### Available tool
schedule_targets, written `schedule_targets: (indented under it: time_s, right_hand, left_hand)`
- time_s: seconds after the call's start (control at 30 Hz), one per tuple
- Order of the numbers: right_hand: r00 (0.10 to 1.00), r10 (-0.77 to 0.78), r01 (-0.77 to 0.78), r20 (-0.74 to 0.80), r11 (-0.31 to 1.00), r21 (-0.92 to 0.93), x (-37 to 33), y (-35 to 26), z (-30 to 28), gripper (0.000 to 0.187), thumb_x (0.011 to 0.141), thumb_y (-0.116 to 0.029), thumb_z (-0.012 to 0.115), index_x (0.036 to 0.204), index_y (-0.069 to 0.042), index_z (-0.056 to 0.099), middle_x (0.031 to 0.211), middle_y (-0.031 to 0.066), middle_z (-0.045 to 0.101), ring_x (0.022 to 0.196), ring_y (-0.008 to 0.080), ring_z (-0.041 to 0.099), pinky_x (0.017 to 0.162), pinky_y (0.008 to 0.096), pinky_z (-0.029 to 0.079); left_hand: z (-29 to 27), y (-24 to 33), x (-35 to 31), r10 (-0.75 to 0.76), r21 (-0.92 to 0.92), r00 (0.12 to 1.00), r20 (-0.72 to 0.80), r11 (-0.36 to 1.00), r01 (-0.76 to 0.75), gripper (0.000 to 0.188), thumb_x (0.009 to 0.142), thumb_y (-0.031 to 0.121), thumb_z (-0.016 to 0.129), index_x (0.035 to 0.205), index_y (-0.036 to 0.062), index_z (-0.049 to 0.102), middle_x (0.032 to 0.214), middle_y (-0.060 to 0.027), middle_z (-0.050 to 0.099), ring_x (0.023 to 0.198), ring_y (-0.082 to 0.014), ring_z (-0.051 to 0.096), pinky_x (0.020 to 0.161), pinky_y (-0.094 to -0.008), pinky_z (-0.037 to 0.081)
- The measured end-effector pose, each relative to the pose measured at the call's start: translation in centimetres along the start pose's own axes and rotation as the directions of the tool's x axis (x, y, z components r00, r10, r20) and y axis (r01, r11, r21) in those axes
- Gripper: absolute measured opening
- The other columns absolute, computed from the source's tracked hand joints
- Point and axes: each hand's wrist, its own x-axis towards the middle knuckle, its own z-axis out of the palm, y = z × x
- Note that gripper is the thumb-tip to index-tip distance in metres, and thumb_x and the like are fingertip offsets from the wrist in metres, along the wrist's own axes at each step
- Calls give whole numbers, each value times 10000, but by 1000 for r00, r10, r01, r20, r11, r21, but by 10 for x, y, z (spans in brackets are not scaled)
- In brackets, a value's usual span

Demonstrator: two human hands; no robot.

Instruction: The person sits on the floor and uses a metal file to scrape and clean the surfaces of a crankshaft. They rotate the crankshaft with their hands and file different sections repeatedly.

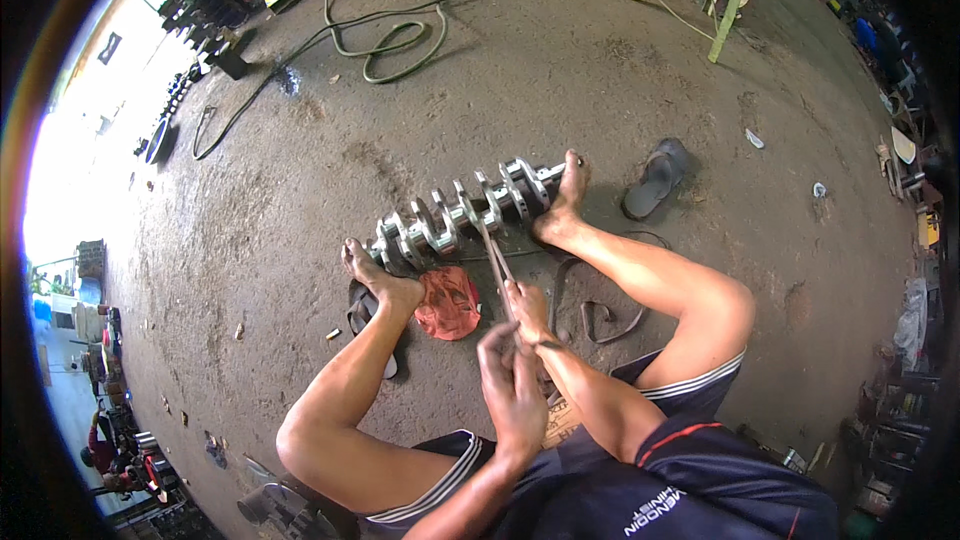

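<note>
A steel crankshaft [440, 221] lies slantwise on the floor in front of me, braced between my two bare feet. A narrow dark strip [494, 251] is looped around one of its middle journals, and its two strands run back toward me. My right hand [528, 310] is closed around the strip, farther forward than the other hand. Nearer my body, my left hand [513, 395] has its fingers curled at the strip's end; part of that grip is blurred. Beside my left foot lies a reddish round cloth or pad [447, 303].
A dark sandal [656, 180] lies beyond my right foot, another [362, 315] under my left leg. A dark strap [600, 325] curls beside my right forearm. Farther off are a long hose [385, 45], a green metal stand [733, 5] and parts along both side walls.
</note>
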Motion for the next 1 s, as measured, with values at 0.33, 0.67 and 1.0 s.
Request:
schedule_targets:
  time_s: [0.33,0.67,1.0]
  right_hand:
    - [984,124,-147,127,970,191,-107,-47,-105,269,973,-234,557,807,-28,605,558,-9,457,492,95,450,440,284,333]
    - [786,472,-618,400,637,462,-197,-96,-212,211,1001,-175,516,907,-23,628,559,-59,392,475,37,364,428,217,297]
    - [931,258,-289,259,953,90,-15,-32,-47,484,921,-435,551,730,7,600,624,166,588,585,268,571,579,446,423]
  left_hand:
    - [20,-86,107,218,233,972,-84,953,-194,280,941,112,498,1205,21,475,870,-81,538,750,-148,512,690,-312,451]
    - [33,-167,246,122,-84,992,-36,989,-124,236,968,121,556,1187,48,504,769,-2,537,613,-77,465,531,-241,403]
    - [26,80,125,524,-158,831,186,851,-502,324,971,110,531,1282,23,508,734,-57,613,575,-108,544,514,-232,428]
